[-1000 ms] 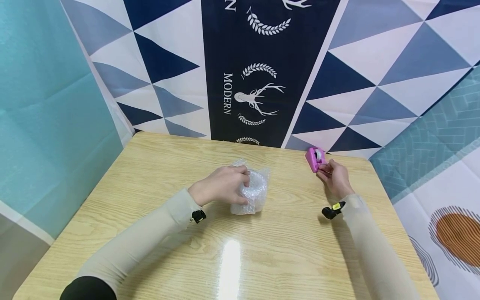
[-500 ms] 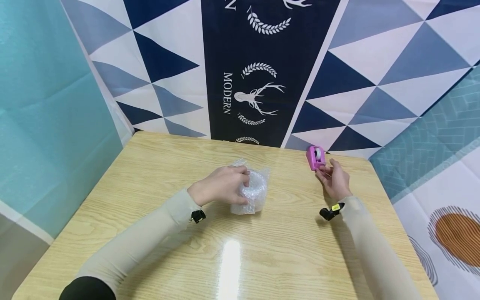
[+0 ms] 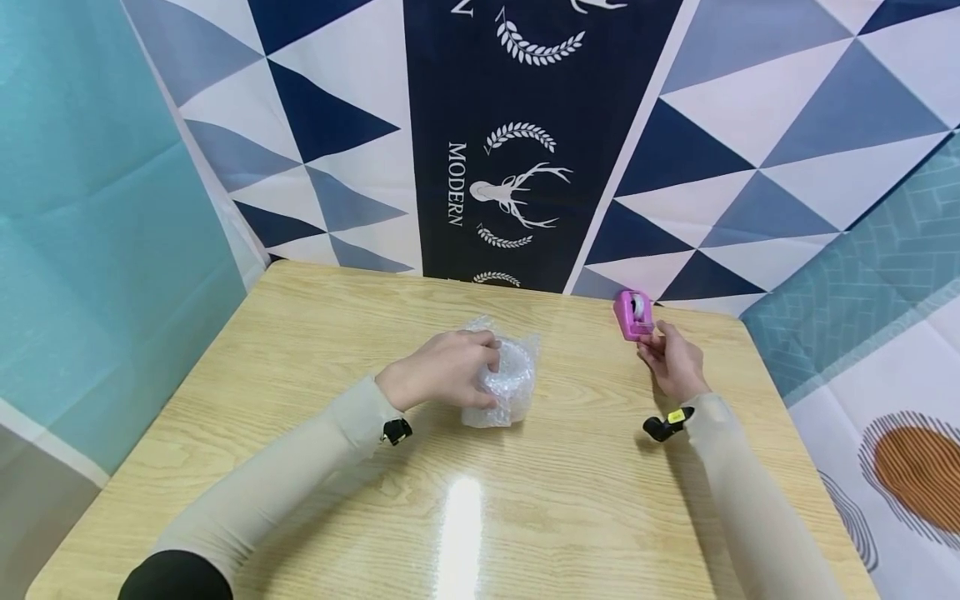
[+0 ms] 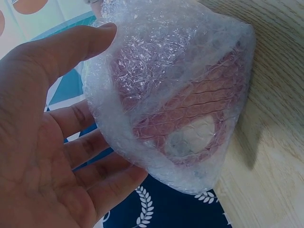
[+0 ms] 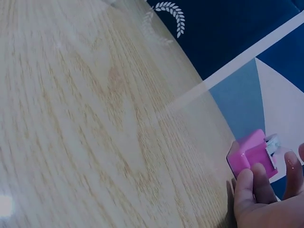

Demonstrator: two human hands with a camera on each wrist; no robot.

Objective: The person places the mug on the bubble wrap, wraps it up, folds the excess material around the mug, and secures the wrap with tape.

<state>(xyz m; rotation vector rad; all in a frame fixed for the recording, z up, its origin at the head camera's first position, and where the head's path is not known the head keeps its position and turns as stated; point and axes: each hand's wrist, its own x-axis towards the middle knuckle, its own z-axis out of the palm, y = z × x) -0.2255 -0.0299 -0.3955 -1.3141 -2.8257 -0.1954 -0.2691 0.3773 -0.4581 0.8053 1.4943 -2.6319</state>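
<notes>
My left hand (image 3: pixel 444 368) grips a bubble-wrapped object (image 3: pixel 512 379) that stands on the wooden table. In the left wrist view, the thumb lies on its near rim and the fingers bend round the far side. Reddish, ribbed material and a pale oval patch show through the bubble wrap (image 4: pixel 156 52). At the table's back right, my right hand (image 3: pixel 677 362) is at a pink tape dispenser (image 3: pixel 628 315). Two fingertips rest against its front in the right wrist view. Another finger and the partly cut-off thumb hold the end of the clear tape (image 5: pixel 283 153) by the serrated cutter.
The wooden table (image 3: pixel 360 325) meets a patterned cloth wall (image 3: pixel 510 100) right behind the dispenser. A teal cloth (image 3: pixel 105 208) hangs at the left. Bright light reflects off the table's front (image 3: pixel 459 533).
My right hand and its fingers have shifted slightly at the tape dispenser, which stays nearly in place. The left hand and the wrapped object have not visibly moved.
</notes>
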